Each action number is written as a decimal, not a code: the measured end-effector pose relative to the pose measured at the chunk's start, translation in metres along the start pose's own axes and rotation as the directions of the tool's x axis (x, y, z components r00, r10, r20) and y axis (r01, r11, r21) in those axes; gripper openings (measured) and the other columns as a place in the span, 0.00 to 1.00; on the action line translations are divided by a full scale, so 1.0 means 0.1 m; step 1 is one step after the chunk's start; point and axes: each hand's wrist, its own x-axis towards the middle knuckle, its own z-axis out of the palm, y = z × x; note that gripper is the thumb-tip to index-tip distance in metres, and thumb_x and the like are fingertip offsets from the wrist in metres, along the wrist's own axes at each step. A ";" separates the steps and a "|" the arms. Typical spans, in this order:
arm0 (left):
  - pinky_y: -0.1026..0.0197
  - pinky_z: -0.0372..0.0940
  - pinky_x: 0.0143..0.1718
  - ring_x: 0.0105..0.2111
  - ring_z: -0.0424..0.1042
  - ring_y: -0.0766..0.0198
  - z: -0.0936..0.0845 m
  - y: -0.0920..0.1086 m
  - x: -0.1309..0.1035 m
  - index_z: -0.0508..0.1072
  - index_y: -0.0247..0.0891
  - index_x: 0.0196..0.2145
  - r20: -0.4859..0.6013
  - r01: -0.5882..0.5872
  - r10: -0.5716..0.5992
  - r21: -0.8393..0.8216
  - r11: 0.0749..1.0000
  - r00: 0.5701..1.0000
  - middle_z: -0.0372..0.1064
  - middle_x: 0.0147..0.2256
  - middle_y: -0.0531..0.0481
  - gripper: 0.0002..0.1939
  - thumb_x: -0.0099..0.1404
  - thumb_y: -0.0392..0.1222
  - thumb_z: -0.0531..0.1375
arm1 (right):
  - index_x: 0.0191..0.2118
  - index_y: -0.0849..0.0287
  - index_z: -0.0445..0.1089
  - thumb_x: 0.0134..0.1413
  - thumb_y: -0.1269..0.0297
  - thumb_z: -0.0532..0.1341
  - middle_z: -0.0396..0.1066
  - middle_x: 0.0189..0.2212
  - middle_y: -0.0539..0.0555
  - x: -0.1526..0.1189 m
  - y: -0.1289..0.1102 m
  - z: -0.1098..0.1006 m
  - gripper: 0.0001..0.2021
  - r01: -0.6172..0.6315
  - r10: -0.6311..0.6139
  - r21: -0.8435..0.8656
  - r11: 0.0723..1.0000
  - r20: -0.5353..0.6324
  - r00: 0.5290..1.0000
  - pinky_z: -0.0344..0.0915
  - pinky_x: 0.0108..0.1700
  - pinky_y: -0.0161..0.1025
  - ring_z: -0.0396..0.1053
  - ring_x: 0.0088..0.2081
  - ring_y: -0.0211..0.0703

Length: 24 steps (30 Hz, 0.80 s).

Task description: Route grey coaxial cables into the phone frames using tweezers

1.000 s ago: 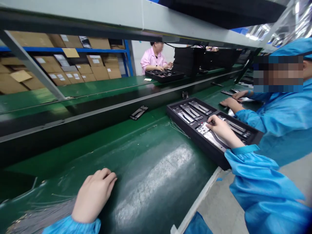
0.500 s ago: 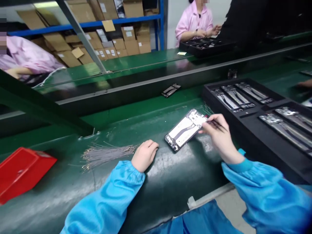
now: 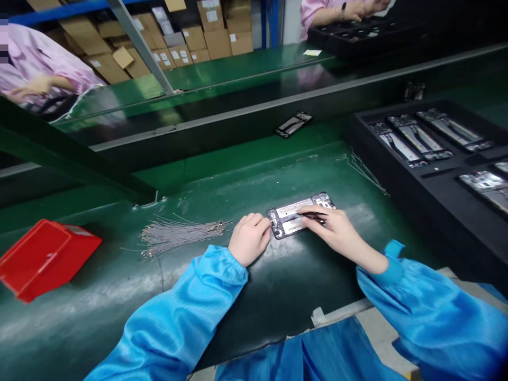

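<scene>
An opened phone body with white and black inner parts lies on the green work surface, turned nearly sideways. My left hand rests at its left end with the fingers curled together; what they hold, if anything, is hidden. Dark tweezers are pinched in my right hand, over the middle and right part of the phone body. A bundle of thin grey cables lies to the left of my left hand.
At the left is a red bin. A black foam tray with several phone bodies stands at the right, loose wires beside it. Another phone body lies at the back. Two people in pink sit across, beyond a ledge.
The phone body has turned flatter and lies nearer my left hand. My left hand has moved right to its end, and my right hand has shifted left and down over it. The view has tilted down.
</scene>
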 end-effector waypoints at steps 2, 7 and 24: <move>0.62 0.59 0.34 0.31 0.61 0.63 0.01 0.02 0.00 0.66 0.37 0.29 -0.011 0.021 -0.021 0.013 1.000 1.000 0.62 0.29 0.50 0.06 0.62 0.35 0.51 | 0.36 0.58 0.69 0.54 0.62 0.54 0.71 0.34 0.54 0.15 -0.05 0.13 0.09 0.027 -0.038 0.164 0.986 0.060 0.997 0.64 0.37 0.37 0.69 0.36 0.42; 0.63 0.58 0.33 0.30 0.60 0.64 0.04 0.04 -0.01 0.65 0.37 0.27 -0.038 0.043 -0.042 0.033 0.999 0.998 0.60 0.27 0.51 0.05 0.60 0.34 0.52 | 0.31 0.61 0.68 0.52 0.63 0.54 0.71 0.29 0.54 0.31 -0.06 0.34 0.08 -0.041 0.017 0.219 0.975 0.111 0.994 0.63 0.30 0.36 0.68 0.28 0.40; 0.63 0.56 0.32 0.29 0.59 0.64 0.06 0.04 -0.03 0.66 0.37 0.26 -0.085 -0.045 0.053 0.099 0.994 0.995 0.60 0.25 0.50 0.09 0.62 0.35 0.50 | 0.31 0.61 0.66 0.49 0.70 0.56 0.69 0.27 0.51 0.26 0.00 0.38 0.03 0.056 -0.078 0.259 0.964 0.074 0.994 0.63 0.32 0.35 0.67 0.30 0.38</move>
